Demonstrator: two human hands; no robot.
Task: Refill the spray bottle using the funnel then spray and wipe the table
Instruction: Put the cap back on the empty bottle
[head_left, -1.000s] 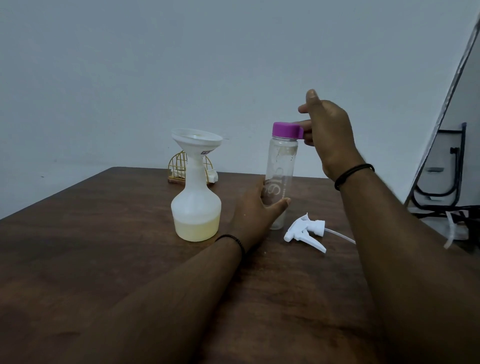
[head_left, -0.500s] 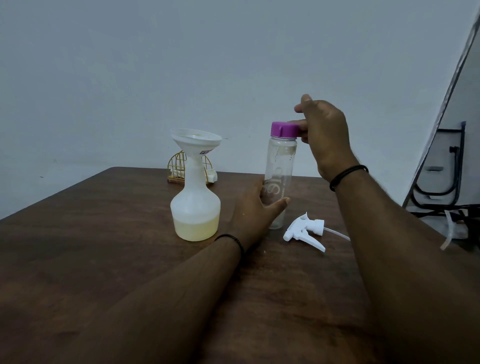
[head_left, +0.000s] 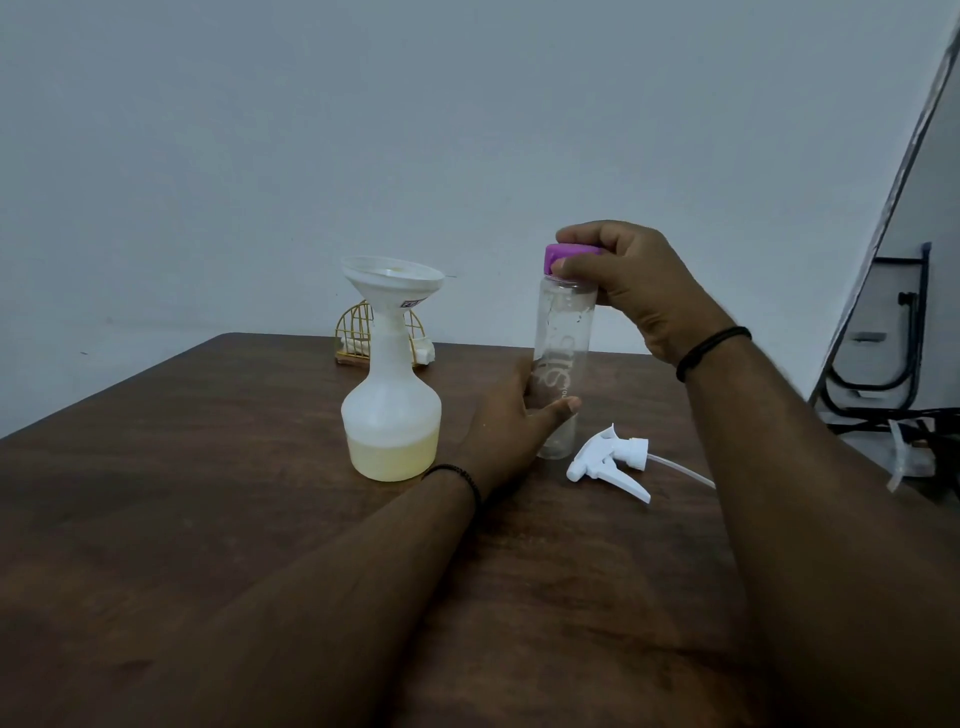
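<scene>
Palm of right hand (head_left: 639, 291) hides half the purple cap (head_left: 566, 255).

My one camera sits on my head, looking forward and slightly down across the table (head_left: 218, 519) toward its far edge and the wall (head_left: 363, 130). My forearms enter from the near edge, close below the lens.

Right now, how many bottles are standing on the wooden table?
2. The white plastic spray bottle with the funnel stands left; the clear purple-capped bottle, right of it, is gripped by both hands. None looks hidden.
</scene>
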